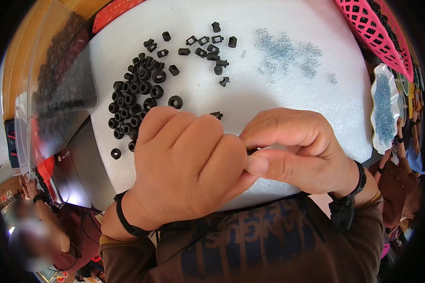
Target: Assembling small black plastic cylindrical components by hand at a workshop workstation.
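Observation:
Near the front of a white foam sheet [316, 14], my two hands meet. My left hand [186, 162] is closed in a fist, its back toward me; whatever its fingers hold is hidden. Pinched between the thumb and forefinger of my right hand [300, 148] is a small black piece [251, 152], mostly covered. Just beyond the left knuckles lies a heap of black ring-shaped plastic parts [145, 88]. Small black plungers with square holes [203, 41] are scattered farther back. One more black plunger [216, 115] lies between my hands.
Small coil springs [288, 52] are spread at the back right. A white wavy-edged dish [376, 127] of springs and a pink basket [363, 26] stand at right. A clear plastic bin [33, 108] of black parts stands left. Other people sit at both sides.

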`<state>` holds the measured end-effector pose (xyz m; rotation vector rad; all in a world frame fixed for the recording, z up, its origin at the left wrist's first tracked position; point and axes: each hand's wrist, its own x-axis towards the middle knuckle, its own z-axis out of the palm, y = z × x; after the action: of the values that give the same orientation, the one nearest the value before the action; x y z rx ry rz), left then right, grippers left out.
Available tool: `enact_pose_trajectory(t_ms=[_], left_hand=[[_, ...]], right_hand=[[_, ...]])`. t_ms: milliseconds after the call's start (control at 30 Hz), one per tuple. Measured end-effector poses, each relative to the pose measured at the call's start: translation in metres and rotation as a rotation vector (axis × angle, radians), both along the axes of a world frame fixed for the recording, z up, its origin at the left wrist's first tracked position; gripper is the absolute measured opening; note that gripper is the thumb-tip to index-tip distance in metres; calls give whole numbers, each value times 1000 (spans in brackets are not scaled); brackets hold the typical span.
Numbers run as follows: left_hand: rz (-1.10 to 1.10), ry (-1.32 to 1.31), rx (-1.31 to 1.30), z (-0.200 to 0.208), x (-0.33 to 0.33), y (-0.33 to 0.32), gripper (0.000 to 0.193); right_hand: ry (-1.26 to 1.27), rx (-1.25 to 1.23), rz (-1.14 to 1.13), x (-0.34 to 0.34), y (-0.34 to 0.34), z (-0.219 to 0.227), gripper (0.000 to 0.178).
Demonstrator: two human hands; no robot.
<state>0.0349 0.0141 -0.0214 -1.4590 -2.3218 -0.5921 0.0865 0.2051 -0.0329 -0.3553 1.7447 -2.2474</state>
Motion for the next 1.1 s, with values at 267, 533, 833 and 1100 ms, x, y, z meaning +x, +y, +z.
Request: enact_pose_trajectory(t_ms=[267, 533, 833, 1100], left_hand=[[-59, -40, 22, -2, -2, -1, 34], [-81, -96, 21, -1, -12, -5, 33], [-102, -184, 9, 4, -13, -5, 27], [-132, -313, -24, 11, -17, -9, 27]], right_hand=[[-110, 39, 65, 0, 2, 5, 16], [-445, -88, 91, -1, 1, 14, 24], [-222, -12, 71, -2, 3, 4, 24], [-58, 65, 56, -3, 4, -1, 23]])
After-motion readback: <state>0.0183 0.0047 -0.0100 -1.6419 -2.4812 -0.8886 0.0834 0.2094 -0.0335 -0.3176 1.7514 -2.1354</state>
